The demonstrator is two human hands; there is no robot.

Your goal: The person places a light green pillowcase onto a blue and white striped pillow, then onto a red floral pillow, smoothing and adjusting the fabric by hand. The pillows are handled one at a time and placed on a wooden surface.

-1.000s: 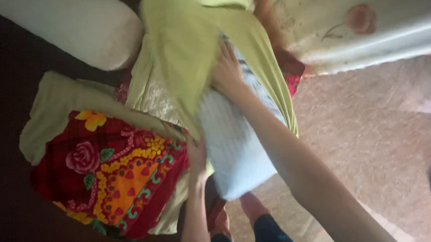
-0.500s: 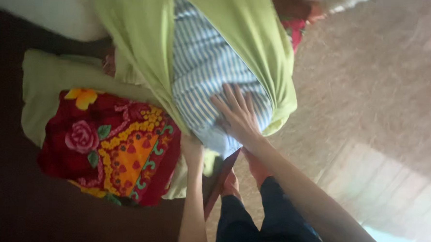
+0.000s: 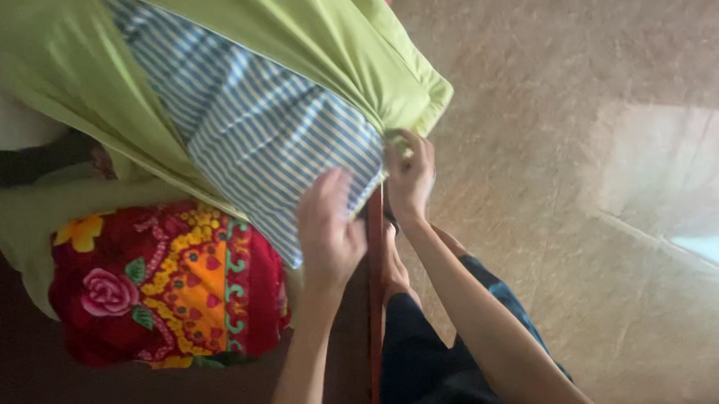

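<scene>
Beige speckled stone floor [image 3: 589,115] fills the right of the frame, and a dark bed surface [image 3: 4,372] runs down the left, as we work a lime-green cotton pillowcase [image 3: 318,39] over a blue-and-white striped pillow [image 3: 250,124].

At far left lies a folded red blanket printed with pink roses and yellow-orange flowers [image 3: 170,287], resting on a pale green cushion [image 3: 20,211] and untouched.

Half a second ago our right palm lay flat on the stripes, with the pillow's lower end well out of the cover; now the green cloth reaches almost to the corner nearest us and only a striped wedge shows. We judge the covering nearly finished, with just the open mouth left to draw closed.

Our left hand [image 3: 330,225] rises from below, forearm upright, its fingers curled over the pillow's bottom edge in a loose grip on the striped cloth. Just beside it, across a reddish wooden bed rail [image 3: 373,308], our right hand [image 3: 412,173] has come off the stripes and pinches the bunched green hem at the corner, its grip narrow and tight, arm stretched in from lower right over dark blue trousers [image 3: 418,350].
</scene>
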